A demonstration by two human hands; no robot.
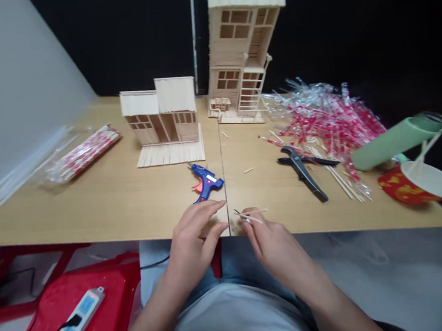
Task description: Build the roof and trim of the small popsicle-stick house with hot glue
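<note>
My left hand (195,233) is at the table's front edge, thumb and fingers apart with nothing between them. To its right, my right hand (265,230) pinches thin wooden sticks (256,212) between thumb and fingers; a small dark tip shows beside them. Just beyond my left hand lies a blue glue gun (207,180) with an orange trigger. A small wooden model house (165,121) stands behind the glue gun. The taller wooden model house (236,53) rises at the back, right of the small one.
Black-handled cutters (305,174) lie on the table (163,210) at right, near a heap of red and clear wrappers (327,117). Beyond are a green bottle (393,143) and a red paper cup (407,185). Packed sticks (84,152) lie left. A power strip (76,322) rests on a red stool (112,289).
</note>
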